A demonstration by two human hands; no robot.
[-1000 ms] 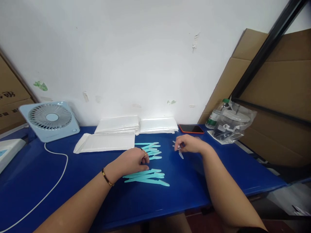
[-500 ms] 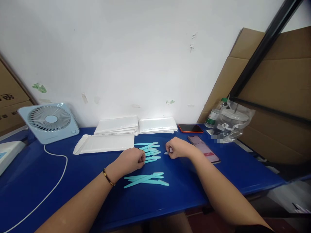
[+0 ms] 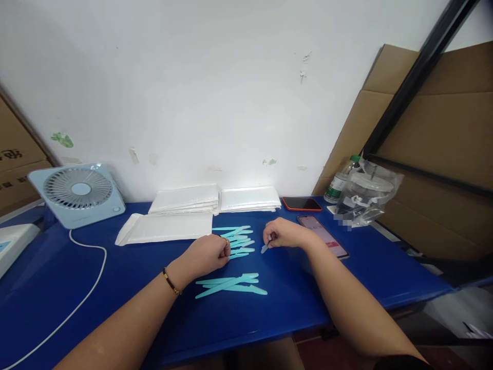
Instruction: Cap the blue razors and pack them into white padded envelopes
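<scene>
Several turquoise eyebrow razors [image 3: 241, 244] lie in a loose pile in the middle of the blue table [image 3: 292, 298]. My left hand [image 3: 210, 255] rests at the pile's left side with its fingers curled closed, hiding the ends of some razors; what it grips, if anything, is hidden. To the right of the pile, my right hand [image 3: 283, 234] pinches a small, pale translucent piece [image 3: 264, 249], perhaps plastic, which points down toward the table. Nearer to me lies a separate group of crossed turquoise eyebrow razors [image 3: 233, 283].
White padded envelopes [image 3: 185, 198] are stacked along the wall, one lying in front [image 3: 165, 228]. Two phones [image 3: 301, 204] lie at the right, near a bottle [image 3: 339, 182] and a bagged cup [image 3: 365, 192]. A light-blue fan [image 3: 81, 192] with a white cable stands left.
My right hand's fingers have shifted slightly, and the pale piece in them has turned from level to slanting down. My left hand and the razors stay where they were.
</scene>
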